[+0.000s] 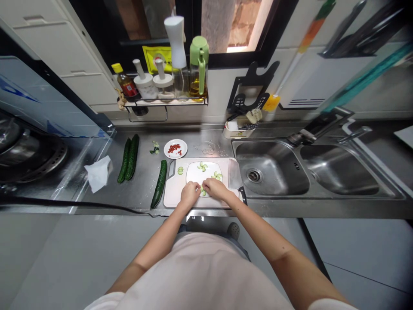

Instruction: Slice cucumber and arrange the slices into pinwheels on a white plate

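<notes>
Both hands meet over the near edge of a white square plate [191, 172], which lies on a pale cutting board [172, 193]. My left hand [190, 193] is closed, its fingertips pinched together; whether anything is between them is hidden. Fingers curled, my right hand [215, 189] pinches at a cucumber slice in the small group of cucumber slices [203, 192] below. Two more fans of cucumber slices, one at the plate's far side [202, 166] and one at its right [217, 175], rest there. Loose slices [180, 171] sit on the board's left. A knife [242, 196] lies at its right edge.
One cucumber [159, 184] lies left of the board, with two more cucumbers [128, 158] farther left. Behind the board stands a small plate of red pieces [175, 149]. A double sink [271, 168] is on the right. Bottles fill a wall rack [167, 102]; a crumpled tissue [98, 173] lies left.
</notes>
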### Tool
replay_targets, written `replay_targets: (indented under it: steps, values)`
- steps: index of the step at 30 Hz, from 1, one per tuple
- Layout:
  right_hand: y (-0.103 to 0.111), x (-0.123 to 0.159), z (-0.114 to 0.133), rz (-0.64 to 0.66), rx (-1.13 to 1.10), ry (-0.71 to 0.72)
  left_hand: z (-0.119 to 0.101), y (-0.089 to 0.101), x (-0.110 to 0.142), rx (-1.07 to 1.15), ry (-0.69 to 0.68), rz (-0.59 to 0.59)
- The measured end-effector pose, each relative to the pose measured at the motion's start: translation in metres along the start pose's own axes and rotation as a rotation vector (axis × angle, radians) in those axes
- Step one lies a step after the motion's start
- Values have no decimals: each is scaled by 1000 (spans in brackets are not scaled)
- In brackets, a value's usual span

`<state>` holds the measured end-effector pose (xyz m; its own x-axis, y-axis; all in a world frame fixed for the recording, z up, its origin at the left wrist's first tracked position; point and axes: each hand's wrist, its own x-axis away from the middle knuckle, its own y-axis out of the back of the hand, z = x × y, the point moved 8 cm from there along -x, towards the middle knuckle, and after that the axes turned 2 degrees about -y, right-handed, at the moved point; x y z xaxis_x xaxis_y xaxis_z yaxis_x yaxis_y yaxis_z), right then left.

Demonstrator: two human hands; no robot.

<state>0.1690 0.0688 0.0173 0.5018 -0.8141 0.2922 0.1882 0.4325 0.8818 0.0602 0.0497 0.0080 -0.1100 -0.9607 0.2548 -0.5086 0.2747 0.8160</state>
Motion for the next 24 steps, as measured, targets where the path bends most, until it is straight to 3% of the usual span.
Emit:
replay_targets:
  steps: [19,24]
  values:
    - [-5,-2,-6,-64,-86,-5,-2,-2,2,-41,-27,7]
    - [-6,0,-7,-50,-23,-37,-2,-2,3,-39,-39,6]
